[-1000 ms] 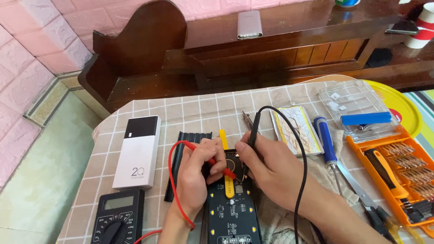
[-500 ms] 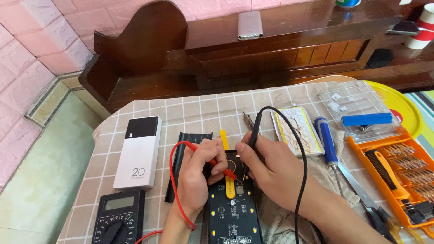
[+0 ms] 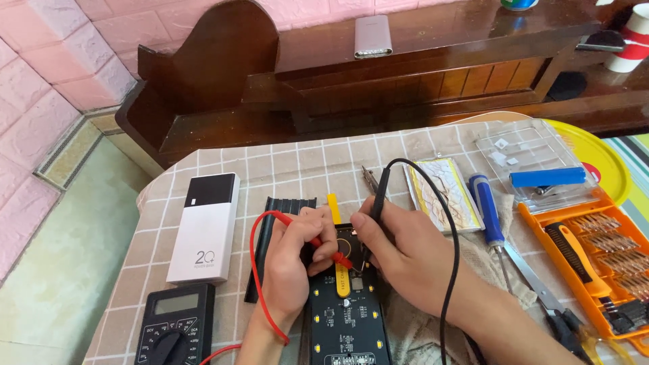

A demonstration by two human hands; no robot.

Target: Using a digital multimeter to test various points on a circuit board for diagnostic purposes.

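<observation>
Far left on the checked tablecloth (image 3: 203,169) there's a white power bank (image 3: 205,226), and nearer than that a black multimeter (image 3: 174,328) at the table edge with a red wire running off it. Next over, the left hand (image 3: 292,260) is closed around a red probe (image 3: 307,234), pinching it like a pen with the tip down on a black circuit board (image 3: 348,307). That board lies near the middle of the table, between both hands, with a yellow strip on it and a black ribbed piece (image 3: 280,223) just to its left. The right hand (image 3: 399,253) is closed on a black probe (image 3: 378,196), also tip down at the board's far end, its black cable looping away to the right. Further right: a small packet (image 3: 443,192), a blue-handled screwdriver (image 3: 488,209), then an orange bit set tray (image 3: 595,263) with a clear plastic lid (image 3: 534,165) beyond it.
</observation>
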